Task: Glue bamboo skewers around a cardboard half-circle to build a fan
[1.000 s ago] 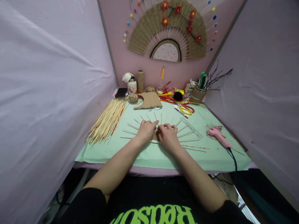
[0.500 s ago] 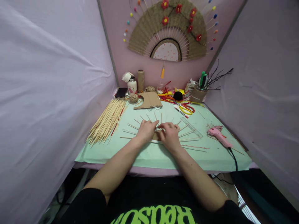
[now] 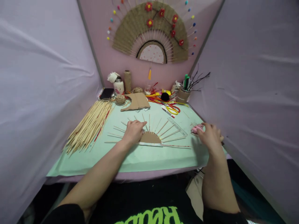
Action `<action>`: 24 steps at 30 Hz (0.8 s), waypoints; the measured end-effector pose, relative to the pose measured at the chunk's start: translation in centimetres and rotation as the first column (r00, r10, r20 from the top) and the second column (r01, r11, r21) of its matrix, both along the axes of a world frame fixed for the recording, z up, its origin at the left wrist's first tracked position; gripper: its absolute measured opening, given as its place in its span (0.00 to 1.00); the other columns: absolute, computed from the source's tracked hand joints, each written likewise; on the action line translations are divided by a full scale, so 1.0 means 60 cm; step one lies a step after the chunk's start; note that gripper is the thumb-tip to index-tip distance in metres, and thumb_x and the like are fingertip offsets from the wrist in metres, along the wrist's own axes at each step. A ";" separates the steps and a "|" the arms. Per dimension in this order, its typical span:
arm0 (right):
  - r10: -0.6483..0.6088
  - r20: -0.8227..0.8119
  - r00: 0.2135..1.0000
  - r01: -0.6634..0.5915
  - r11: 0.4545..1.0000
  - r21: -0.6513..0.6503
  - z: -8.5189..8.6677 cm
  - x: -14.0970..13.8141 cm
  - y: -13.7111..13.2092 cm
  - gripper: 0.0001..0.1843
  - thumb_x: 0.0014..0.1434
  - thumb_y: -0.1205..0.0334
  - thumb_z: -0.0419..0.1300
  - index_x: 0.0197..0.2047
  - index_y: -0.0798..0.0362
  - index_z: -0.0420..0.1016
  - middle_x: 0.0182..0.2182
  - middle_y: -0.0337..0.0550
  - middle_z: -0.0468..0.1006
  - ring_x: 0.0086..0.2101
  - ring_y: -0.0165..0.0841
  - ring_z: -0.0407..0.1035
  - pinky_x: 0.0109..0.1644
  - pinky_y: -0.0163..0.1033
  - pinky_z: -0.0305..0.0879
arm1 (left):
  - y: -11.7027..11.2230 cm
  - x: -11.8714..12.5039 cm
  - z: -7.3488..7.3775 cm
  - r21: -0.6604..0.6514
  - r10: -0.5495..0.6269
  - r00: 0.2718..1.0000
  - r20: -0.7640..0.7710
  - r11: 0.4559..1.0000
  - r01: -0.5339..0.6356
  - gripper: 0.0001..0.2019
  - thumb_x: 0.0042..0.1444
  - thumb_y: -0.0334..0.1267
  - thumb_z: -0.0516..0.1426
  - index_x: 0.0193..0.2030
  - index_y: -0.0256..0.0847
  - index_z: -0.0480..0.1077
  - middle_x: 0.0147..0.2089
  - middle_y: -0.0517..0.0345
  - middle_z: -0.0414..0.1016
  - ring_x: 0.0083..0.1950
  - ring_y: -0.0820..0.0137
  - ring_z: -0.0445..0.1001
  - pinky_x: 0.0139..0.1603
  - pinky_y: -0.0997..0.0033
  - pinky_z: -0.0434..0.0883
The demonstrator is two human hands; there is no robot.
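Observation:
A half-round piece of cardboard [image 3: 151, 137] lies on the green tabletop with thin bamboo sticks [image 3: 167, 134] fanning out from its curved edge. My left hand [image 3: 133, 132] rests over its left part, fingers curled and pressed together. Its fingertip is against one of the upper sticks, and the hand hides some of the sticks' inner ends. Over at the right, my right hand [image 3: 211, 135] is closed around the pink glue gun [image 3: 197, 128]. Only the front of the gun shows; the hand covers its handle.
A large bundle of sticks [image 3: 90, 126] lies at left. Behind are a cut cardboard sheet [image 3: 137, 101], a twine ball [image 3: 120, 99], yellow-red scissors [image 3: 173, 109] and a pen pot [image 3: 182, 95]. A clear ruler [image 3: 177, 127] lies beside the fan. A finished fan [image 3: 151, 34] hangs on the back wall.
My right hand has left the cardboard and moved right onto the glue gun. My left hand stays at the cardboard. The whole view has shifted toward the right.

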State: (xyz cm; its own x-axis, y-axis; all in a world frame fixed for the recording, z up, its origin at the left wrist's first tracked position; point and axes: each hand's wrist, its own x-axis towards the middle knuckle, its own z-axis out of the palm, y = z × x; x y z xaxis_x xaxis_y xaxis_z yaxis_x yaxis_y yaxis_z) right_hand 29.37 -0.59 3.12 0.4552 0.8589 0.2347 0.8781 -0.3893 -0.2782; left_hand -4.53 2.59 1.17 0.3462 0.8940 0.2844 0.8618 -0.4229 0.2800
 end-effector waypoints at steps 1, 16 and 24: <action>-0.027 0.004 1.000 0.027 0.995 -0.097 -0.003 0.022 -0.002 0.27 0.62 0.50 0.51 0.60 0.54 0.71 0.56 0.64 0.68 0.54 0.57 0.62 0.54 0.63 0.58 | 0.001 -0.001 0.001 0.000 -0.003 1.000 -0.010 1.000 0.003 0.22 0.57 0.25 0.50 0.56 0.43 0.73 0.49 0.50 0.81 0.56 0.59 0.72 0.53 0.54 0.61; 0.048 0.080 0.996 -0.011 0.913 -0.407 -0.040 0.090 0.030 0.31 0.64 0.43 0.48 0.55 0.57 0.76 0.54 0.66 0.72 0.54 0.58 0.66 0.49 0.58 0.66 | 0.086 0.009 0.071 -0.144 -0.233 0.902 -0.364 0.971 0.193 0.18 0.55 0.26 0.54 0.47 0.44 0.79 0.47 0.47 0.77 0.51 0.59 0.73 0.46 0.63 0.67; 0.094 0.020 0.995 -0.088 0.975 -0.206 -0.019 0.091 0.001 0.28 0.64 0.46 0.47 0.51 0.60 0.76 0.46 0.67 0.75 0.48 0.54 0.69 0.48 0.52 0.64 | 0.133 0.008 0.018 -0.127 -0.423 0.837 -0.347 0.905 0.405 0.08 0.55 0.31 0.57 0.36 0.44 0.78 0.45 0.50 0.74 0.50 0.61 0.70 0.45 0.66 0.67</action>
